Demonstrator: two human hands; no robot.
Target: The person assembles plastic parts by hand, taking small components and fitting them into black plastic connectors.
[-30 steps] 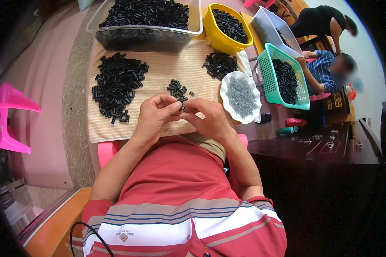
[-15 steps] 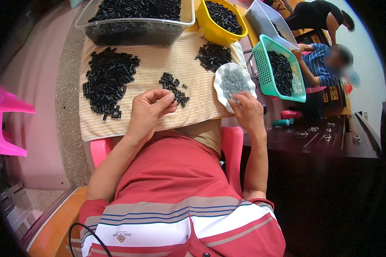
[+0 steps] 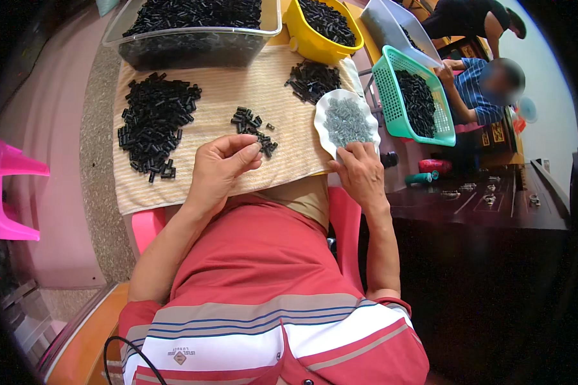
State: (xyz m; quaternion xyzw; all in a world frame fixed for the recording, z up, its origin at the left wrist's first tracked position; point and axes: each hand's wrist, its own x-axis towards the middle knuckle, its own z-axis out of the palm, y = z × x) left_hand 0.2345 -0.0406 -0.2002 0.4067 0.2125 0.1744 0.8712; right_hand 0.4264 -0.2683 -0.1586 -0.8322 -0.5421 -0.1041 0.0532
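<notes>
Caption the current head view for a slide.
Right hand at the near rim of a scalloped white dish of clear pieces; left hand beside black tubes on a striped towel.

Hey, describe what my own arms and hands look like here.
Your left hand and right hand are bare, without gloves. Both forearms are uncovered below short red sleeves. The red shirt has grey, white and blue bands across it.
</notes>
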